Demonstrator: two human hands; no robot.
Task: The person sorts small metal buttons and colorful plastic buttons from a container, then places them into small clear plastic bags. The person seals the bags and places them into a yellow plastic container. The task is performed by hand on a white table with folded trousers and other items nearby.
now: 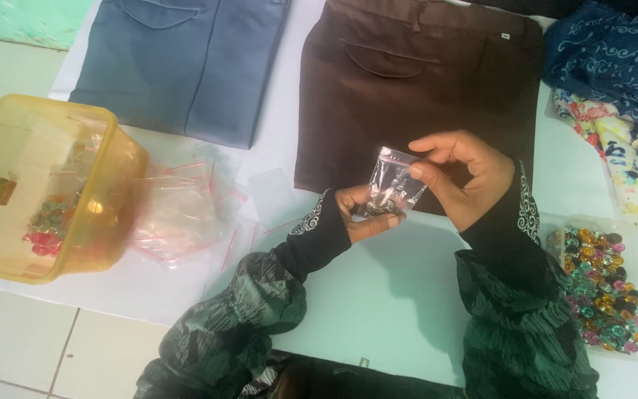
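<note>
Over at 9 o'clock a yellow tub [9, 140] lies tipped on its side with a few beads inside, and just to its 3 o'clock sits a loose heap of empty clear bags [179, 210] on the white surface [378, 295]. At centre, the left hand [363, 210] pinches the lower end of a small clear zip bag [393, 181], fingers curled shut on it, dark bits gathered at the bottom. The bag's long axis runs from 7 o'clock up to 1 o'clock, straight between the two hands. The right hand [467, 174] closes thumb and forefinger on the bag's upper edge, other fingers loosely bent. Both hands touch it; neither is nearer. At 4 o'clock a clear tray of coloured beads [599, 288] lies beside the right sleeve.
</note>
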